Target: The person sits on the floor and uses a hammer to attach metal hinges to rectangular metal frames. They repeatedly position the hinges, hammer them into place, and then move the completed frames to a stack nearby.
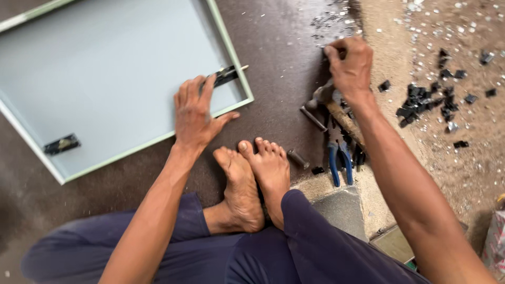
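Left hand point(195, 113) flat, fingers spread, pinning black bracket point(226, 76) against panel point(105, 79) rim; keep pressure steady. Right hand point(348, 66) fisted over tool pile point(336, 131); contents unclear.

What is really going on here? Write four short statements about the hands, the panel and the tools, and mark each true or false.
1. The left hand rests flat on the corner of the pale green panel, beside a black bracket. True.
2. The right hand holds the blue-handled pliers. False: the pliers lie on the floor below that hand, which is closed over something small.
3. A second black bracket sits near the panel's left edge. True.
4. The black pieces lie piled on the panel. False: they lie scattered on the sandy floor at the right.
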